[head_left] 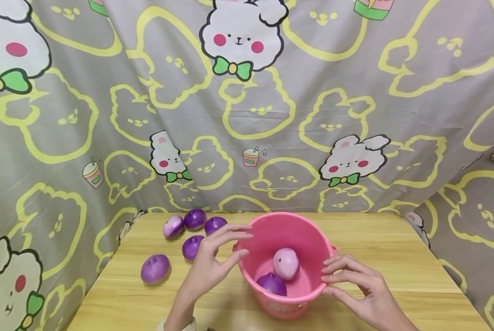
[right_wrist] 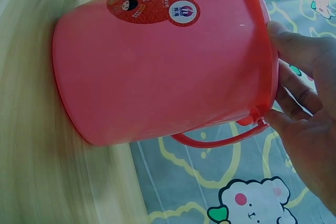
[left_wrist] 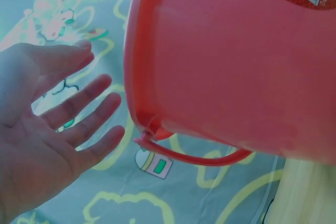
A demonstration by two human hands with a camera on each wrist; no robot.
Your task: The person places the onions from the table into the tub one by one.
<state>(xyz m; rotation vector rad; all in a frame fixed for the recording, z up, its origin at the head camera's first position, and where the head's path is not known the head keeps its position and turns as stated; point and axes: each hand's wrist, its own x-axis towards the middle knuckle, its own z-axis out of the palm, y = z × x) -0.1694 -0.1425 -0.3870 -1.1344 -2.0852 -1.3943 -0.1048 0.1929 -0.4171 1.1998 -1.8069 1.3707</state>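
Observation:
A pink bucket (head_left: 288,230) stands on the table with its mouth toward me. Inside it lie two red onions, a pale purple one (head_left: 286,264) and a darker one (head_left: 272,284). My left hand (head_left: 213,255) is just left of the rim, fingers spread and holding nothing; the left wrist view shows a gap between the fingertips and the bucket wall (left_wrist: 231,77). On the other side, my right hand (head_left: 364,282) touches the rim with loosely extended fingers and thumb. The right wrist view has this hand (right_wrist: 310,82) at the rim, near the handle joint.
Several more red onions lie left of the bucket, one (head_left: 155,269) nearer the front and others such as this dark one (head_left: 195,219) toward the back. The bucket's handle (right_wrist: 220,142) hangs on its far side. A patterned curtain (head_left: 247,115) surrounds the wooden table (head_left: 375,234).

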